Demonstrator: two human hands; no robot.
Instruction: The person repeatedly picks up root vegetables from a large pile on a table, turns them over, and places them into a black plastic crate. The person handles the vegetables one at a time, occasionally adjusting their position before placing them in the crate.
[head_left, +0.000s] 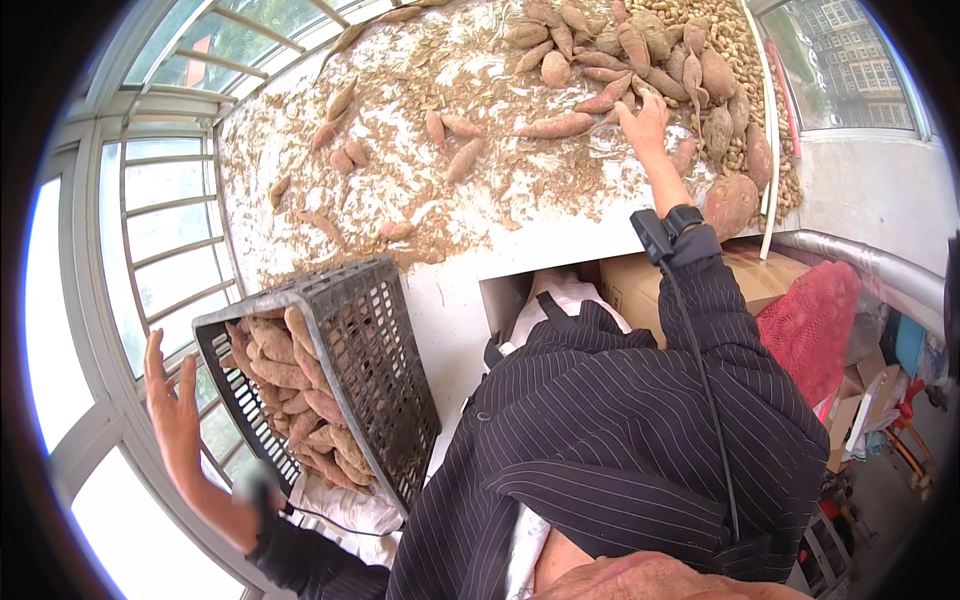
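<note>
My right hand (645, 124) reaches over the soil-strewn white ledge (525, 244) to the near side of a heap of sweet potatoes (634, 49). Its thumb and fingers are apart at a small sweet potato; whether they grip it I cannot tell. Just left of that hand lies a long reddish sweet potato (555, 126). My left hand (171, 397) is raised with its fingers spread, holding nothing, beside a black plastic crate (371, 375). The crate is tilted towards the left, and sweet potatoes (300, 397) fill its open side.
Peanuts in their shells (731, 34) lie behind and right of the heap, along a white rail (766, 142). A window with metal bars (172, 202) borders the left. Under the ledge stands a cardboard box (637, 289), with a red mesh sack (810, 322) beside it.
</note>
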